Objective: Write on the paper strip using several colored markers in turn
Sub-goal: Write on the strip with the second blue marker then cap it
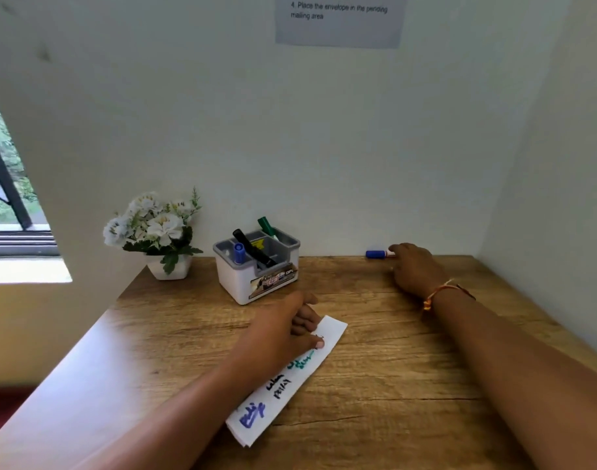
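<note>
Three colours (blue, black, green) already on paper strip (287,378), lying diagonally near desk (392,368) front-centre w/ left hand (283,329) flat, fingers pinning its far end. Right hand (414,266) at back edge, fingertips closing on blue-capped marker (378,254) by the wall; grip not clear yet. Looks like a marker swap; next: lift, uncap, write on blank far end.

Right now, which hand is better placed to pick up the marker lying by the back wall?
Right. The right hand already touches the blue-capped marker; the left hand is pinning the paper strip.
</note>
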A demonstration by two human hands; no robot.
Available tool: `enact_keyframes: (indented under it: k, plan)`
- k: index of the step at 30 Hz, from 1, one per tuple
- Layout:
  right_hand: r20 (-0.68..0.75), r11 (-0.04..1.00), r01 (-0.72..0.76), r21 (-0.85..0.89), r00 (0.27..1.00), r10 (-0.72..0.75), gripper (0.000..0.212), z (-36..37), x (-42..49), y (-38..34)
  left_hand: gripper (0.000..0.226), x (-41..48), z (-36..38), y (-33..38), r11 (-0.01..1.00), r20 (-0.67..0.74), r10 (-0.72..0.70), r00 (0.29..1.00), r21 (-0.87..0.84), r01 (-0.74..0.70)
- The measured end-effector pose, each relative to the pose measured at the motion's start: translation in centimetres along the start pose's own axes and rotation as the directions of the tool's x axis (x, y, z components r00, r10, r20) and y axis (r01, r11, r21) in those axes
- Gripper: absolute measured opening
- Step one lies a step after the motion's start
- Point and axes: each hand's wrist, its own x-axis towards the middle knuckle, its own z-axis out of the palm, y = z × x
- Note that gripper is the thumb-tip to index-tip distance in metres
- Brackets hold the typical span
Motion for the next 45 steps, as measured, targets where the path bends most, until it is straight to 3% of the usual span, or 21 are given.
enact_keyframes:
  k: [4,13,17,20,23,28,30,34,40,45]
  plan:
    - [0.040,0.999,0.039,0.015,0.998,-0.039,0.050,0.3,1.3,0.2,0.062,0.0,0.0,0.0,1.000,0.004,0.019,1.000,-0.013,-0.018]
    - [0.018,0.980,0.086,-0.180,0.996,-0.084,0.037,1.2,2.6,-0.4,0.064,0.1,-0.2,-0.1,0.997,0.024,0.027,0.999,-0.070,-0.025]
    - [0.045,0.978,0.144,-0.149,0.989,-0.139,0.032,0.6,1.0,-1.4,0.064,0.0,-0.4,-0.1,0.997,0.042,0.027,0.999,-0.080,-0.023]
    - [0.096,0.974,0.216,-0.070,0.973,-0.209,0.027,-0.4,-1.9,-3.2,0.065,-0.3,-0.5,0.0,0.997,0.055,0.040,0.998,-0.065,-0.036]
    - [0.028,0.964,0.266,0.032,0.963,-0.267,0.024,-1.8,-6.1,-5.0,0.064,-0.6,-0.6,0.1,0.997,0.063,0.041,0.997,-0.074,-0.036]
    - [0.078,0.835,0.241,0.495,0.945,-0.319,0.018,-3.4,-11.5,-7.7,0.069,-1.3,-1.0,0.7,0.987,0.113,0.045,0.993,-0.158,-0.027]
    - [0.125,0.801,0.230,0.552,0.928,-0.352,0.023,-3.0,-12.5,-8.1,0.072,-1.4,-1.1,1.0,0.982,0.135,0.036,0.990,-0.189,-0.010]
    - [0.119,0.852,0.323,0.411,0.908,-0.402,0.027,-2.4,-13.1,-8.4,0.064,-1.3,-1.1,0.7,0.985,0.091,0.028,0.995,-0.170,-0.012]
    - [0.102,0.828,0.458,0.324,0.853,-0.511,0.022,-2.6,-13.9,-8.8,0.019,-1.3,-1.0,1.1,0.958,-0.028,0.033,0.999,-0.283,-0.039]
    - [0.054,0.801,0.523,0.291,0.827,-0.560,0.026,-2.6,-14.5,-8.9,0.012,-1.2,-0.7,1.3,0.943,-0.047,0.051,0.998,-0.326,-0.064]
